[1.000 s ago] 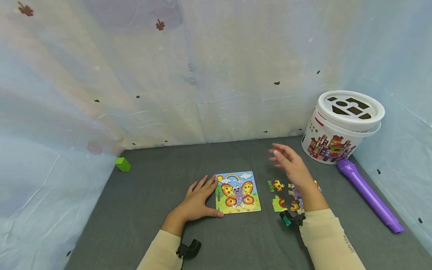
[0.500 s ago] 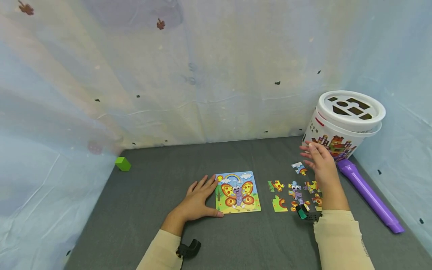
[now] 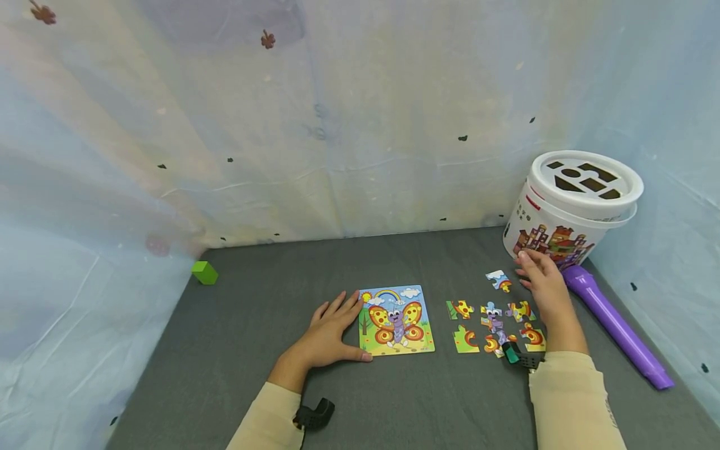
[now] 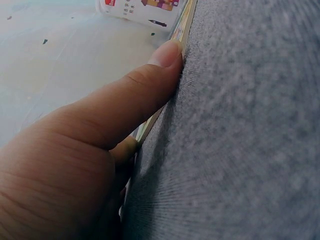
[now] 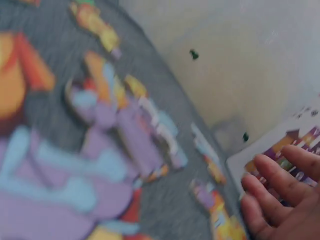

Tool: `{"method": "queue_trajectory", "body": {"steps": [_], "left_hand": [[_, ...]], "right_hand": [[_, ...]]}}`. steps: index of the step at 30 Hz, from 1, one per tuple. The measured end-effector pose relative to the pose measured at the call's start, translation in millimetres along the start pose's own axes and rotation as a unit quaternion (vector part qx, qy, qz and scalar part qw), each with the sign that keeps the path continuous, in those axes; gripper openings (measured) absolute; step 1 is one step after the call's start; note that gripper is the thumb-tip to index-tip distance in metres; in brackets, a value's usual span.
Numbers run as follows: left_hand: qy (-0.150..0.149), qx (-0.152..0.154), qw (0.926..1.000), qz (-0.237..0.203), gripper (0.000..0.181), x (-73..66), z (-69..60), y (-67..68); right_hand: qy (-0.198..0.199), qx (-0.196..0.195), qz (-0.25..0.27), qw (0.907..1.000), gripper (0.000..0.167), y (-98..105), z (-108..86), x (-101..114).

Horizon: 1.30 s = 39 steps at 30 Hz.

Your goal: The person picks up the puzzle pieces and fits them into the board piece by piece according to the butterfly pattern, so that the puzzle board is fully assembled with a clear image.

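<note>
A square butterfly picture board [image 3: 397, 320] lies flat on the grey table. My left hand [image 3: 325, 334] rests at its left side with fingers spread, the thumb at the lower left corner. In the left wrist view, the left thumb [image 4: 135, 95] touches the board's thin edge. Further right lie several loose jigsaw pieces, among them a sky-blue piece [image 3: 499, 280] and a purple piece [image 3: 492, 317]. Beyond them my right hand [image 3: 548, 290] hovers with relaxed, slightly bent fingers. Nothing shows in that hand in the right wrist view; part of the table beneath it is hidden.
A white lidded bucket [image 3: 570, 212] with shape cut-outs stands at the back right, just behind the right hand. A purple tube [image 3: 619, 331] leans diagonally along the right side. At the far left sits a green block [image 3: 205, 273]. Pale sheeting [image 3: 360, 125] encloses the table.
My right hand has moved right, from above the pieces to their far right side, then slightly down, uncovering more pieces. The left hand and the board have stayed put.
</note>
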<state>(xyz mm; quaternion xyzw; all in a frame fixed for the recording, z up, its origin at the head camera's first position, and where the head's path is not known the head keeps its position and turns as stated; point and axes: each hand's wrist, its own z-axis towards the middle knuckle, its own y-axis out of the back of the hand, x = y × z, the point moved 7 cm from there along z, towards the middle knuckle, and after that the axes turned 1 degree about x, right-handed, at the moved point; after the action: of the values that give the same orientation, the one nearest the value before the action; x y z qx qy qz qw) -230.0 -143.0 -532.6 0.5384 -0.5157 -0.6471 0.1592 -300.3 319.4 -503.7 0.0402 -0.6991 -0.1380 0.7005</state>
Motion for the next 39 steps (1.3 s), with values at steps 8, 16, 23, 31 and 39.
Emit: {"method": "queue_trajectory", "body": {"steps": [8,16,23,31,39], "left_hand": [[-0.005,-0.002,1.0,0.0,0.125,0.2,1.2,-0.9],[-0.007,-0.003,0.9999,-0.008,0.125,-0.4,1.2,0.0],[-0.007,-0.004,0.9999,-0.007,0.126,0.0,1.0,0.0],[-0.008,-0.005,0.9999,-0.006,0.126,-0.4,0.6,0.3],[-0.009,-0.006,0.9999,-0.006,0.126,-0.5,0.7,0.6]], "right_hand": [[0.0,0.094,-0.172,0.9806,0.085,-13.4,4.3,-15.6],[0.052,0.1,-0.294,0.9491,0.056,-21.7,5.3,-8.4],[0.045,0.098,-0.29,0.951,0.031,-29.0,2.0,-1.5],[0.032,0.096,-0.304,0.9471,0.039,-29.7,2.7,0.5],[0.005,0.104,-0.265,0.9586,0.037,-30.5,2.9,-1.4]]}}
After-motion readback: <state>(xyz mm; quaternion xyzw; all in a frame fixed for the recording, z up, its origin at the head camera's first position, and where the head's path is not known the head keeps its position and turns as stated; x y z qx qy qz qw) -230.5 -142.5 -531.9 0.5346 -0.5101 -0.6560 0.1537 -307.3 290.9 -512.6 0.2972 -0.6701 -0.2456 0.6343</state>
